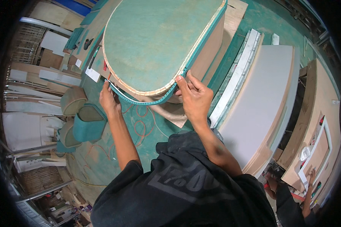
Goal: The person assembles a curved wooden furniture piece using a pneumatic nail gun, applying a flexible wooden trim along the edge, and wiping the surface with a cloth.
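Note:
A large rounded panel form point(147, 45) with a green top and a pale, segmented wooden rim stands in front of me. A thin teal strip point(130, 100) with a notched edge bends round its near end. At the left, the strip stands away from the rim, and my left hand point(110, 100) pinches its loose end between closed fingers. On the right, the strip lies along the form's side. My right hand point(195, 94) is closed on it by the near right curve, thumb near the rim and fingers curled. What lies inside those fingers is partly hidden.
Curved teal-sided pieces point(89, 123) stand on the green floor at left, near a coiled orange hose point(140, 132). A long curved grey-white panel point(263, 98) lies on the right. Beyond it, another person's hand point(311, 177) rests by a white frame point(326, 151).

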### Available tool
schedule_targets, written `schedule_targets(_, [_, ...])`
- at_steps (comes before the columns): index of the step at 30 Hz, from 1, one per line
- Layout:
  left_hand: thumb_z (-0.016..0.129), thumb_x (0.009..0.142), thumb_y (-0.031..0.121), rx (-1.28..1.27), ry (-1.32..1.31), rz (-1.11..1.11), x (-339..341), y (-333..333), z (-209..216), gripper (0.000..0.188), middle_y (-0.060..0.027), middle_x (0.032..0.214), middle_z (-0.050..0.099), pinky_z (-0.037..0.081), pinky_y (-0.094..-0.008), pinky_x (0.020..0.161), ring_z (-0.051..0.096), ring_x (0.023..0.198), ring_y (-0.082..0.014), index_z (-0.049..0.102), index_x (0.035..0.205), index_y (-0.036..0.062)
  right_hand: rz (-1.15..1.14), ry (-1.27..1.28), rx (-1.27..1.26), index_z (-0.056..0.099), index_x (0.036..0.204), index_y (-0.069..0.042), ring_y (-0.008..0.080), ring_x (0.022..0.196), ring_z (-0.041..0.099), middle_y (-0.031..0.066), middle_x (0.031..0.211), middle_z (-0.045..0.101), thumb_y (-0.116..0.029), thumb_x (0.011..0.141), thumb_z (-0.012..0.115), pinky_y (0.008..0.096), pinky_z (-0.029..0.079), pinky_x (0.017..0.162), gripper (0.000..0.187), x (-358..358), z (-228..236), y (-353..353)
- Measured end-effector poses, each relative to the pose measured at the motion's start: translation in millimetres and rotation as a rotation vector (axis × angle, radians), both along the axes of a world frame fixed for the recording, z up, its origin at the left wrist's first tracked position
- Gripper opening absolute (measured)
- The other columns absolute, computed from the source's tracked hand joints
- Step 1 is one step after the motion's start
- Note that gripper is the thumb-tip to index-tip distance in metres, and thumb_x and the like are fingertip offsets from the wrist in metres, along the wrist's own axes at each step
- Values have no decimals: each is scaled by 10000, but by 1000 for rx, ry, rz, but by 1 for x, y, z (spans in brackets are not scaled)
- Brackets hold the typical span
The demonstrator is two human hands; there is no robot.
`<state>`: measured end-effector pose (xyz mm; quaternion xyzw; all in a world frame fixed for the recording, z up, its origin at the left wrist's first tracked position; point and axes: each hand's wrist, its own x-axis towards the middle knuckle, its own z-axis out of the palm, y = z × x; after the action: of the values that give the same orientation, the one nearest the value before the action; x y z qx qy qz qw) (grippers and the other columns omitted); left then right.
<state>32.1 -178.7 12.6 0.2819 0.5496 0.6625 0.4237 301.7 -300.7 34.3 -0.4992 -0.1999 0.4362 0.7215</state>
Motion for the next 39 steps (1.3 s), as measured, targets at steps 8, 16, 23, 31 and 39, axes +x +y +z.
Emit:
schedule_targets(8, [676, 959, 169, 37, 1, -28, 6, 14, 5, 247, -56, 836, 654, 527, -271, 675, 632, 733, -133, 608, 1043, -52, -50, -39, 30, 552, 1285, 186, 60, 678, 594, 62, 783, 679, -105, 929, 746, 210, 480, 573, 499, -6, -3, 2])
schedule_targets(16, [689, 941, 136, 69, -15, -3, 9, 29, 3, 259, -86, 867, 679, 539, -278, 655, 658, 729, -155, 582, 1064, -65, -52, -103, 16, 537, 1299, 183, 59, 694, 586, 75, 808, 682, -90, 934, 736, 215, 495, 579, 497, -6, -3, 2])
schedule_targets(23, [699, 928, 108, 119, -36, 2, 23, 32, 6, 265, -122, 900, 688, 548, -278, 671, 670, 756, -169, 574, 1063, -83, -58, -147, -8, 545, 1289, 183, 59, 693, 582, 81, 815, 686, -97, 934, 736, 224, 528, 595, 491, -7, 0, 2])
schedule_targets(31, [716, 908, 107, 93, -55, 21, 15, 37, 0, 241, -103, 884, 701, 538, -269, 655, 662, 714, -152, 622, 1039, -71, -28, -160, -25, 557, 1274, 187, 51, 672, 567, 55, 793, 667, -91, 938, 727, 221, 516, 589, 468, -7, 2, 4])
schedule_targets(39, [743, 889, 140, 77, -34, 0, 21, 38, 4, 220, -44, 865, 703, 508, -239, 665, 646, 730, -112, 708, 1024, -29, 11, -256, -46, 613, 1237, 156, 48, 651, 570, 44, 766, 666, -101, 947, 719, 209, 484, 583, 402, 0, 1, 4])
